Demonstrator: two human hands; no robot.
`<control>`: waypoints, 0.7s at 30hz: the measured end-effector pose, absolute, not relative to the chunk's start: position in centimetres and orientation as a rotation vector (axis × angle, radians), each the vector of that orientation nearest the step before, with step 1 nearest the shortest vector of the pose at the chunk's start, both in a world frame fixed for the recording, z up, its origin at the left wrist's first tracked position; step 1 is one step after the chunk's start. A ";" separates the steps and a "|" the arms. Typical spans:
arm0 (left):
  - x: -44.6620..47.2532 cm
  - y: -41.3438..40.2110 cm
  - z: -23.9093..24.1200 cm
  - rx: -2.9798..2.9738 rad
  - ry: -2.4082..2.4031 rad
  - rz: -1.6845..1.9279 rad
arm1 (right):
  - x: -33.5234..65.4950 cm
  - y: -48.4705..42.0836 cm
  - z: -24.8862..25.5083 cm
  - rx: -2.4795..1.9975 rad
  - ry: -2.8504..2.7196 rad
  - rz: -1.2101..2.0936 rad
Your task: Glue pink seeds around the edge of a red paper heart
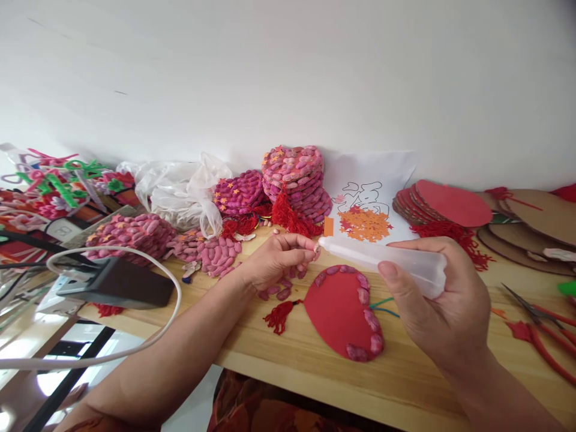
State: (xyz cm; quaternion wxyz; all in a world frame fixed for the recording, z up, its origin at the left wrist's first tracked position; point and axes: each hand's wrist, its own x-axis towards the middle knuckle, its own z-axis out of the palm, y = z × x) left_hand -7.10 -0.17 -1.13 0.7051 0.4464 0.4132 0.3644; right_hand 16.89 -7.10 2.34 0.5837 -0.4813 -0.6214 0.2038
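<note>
My left hand (276, 262) pinches a small peanut shell (317, 250) between thumb and fingertips. In my right hand (445, 306) lies a translucent glue bottle (360, 252), its tip touching or nearly touching that shell. Below the bottle, a red heart-shaped board (335, 312) rests flat on the wooden table (288, 354). Pink-dyed peanut shells (362, 295) line part of its edge, along the top and right side. A red tassel (278, 317) hangs from its left corner and a green cord (384, 306) sticks out at the right. Loose pink shells (283, 294) lie under my left hand, partly hidden by it.
Shell-covered pieces (294, 174) are stacked by the wall. Orange stars (364, 225) cover a printed sheet (396, 165). Red-handled scissors (546, 327) and red round boards (454, 204) sit at right. A white cable (177, 282) loops beside a black box (121, 285) at left.
</note>
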 end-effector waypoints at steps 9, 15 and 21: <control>-7.2 -1.0 0.2 1.102 0.977 0.709 | 17.5 -4.7 1.6 -1.034 -1.023 0.932; -5.8 -3.5 2.1 1.559 0.956 0.686 | 18.3 -3.1 1.8 -0.997 -0.626 1.462; -4.7 -7.5 2.9 2.227 0.918 0.536 | 18.4 -3.1 1.7 -0.916 -0.488 1.558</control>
